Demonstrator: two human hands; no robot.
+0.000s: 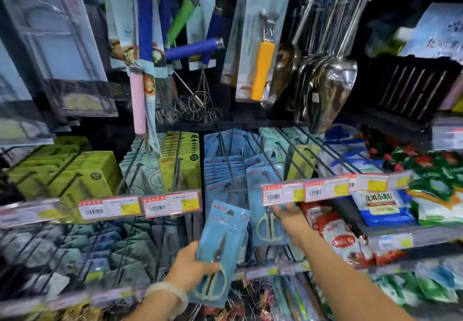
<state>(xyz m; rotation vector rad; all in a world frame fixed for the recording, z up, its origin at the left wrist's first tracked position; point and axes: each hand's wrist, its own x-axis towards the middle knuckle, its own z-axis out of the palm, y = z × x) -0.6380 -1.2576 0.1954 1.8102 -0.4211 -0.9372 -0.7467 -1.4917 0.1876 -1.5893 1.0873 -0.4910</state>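
While your left hand (191, 263) is gripping a scissors pack (223, 240), your right hand (288, 216) is touching a hung pack (256, 203); grasp unclear.

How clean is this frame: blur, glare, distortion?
Head view: motion blur smears the edges, worst far left and right; the scissors pack in the left hand is fairly sharp, the right hand softer; glare on the steel scoops; wide-angle lens bows the price rail.

Dim, bluish light – motion blur smears everything, worst at the bowed wide-angle edges.
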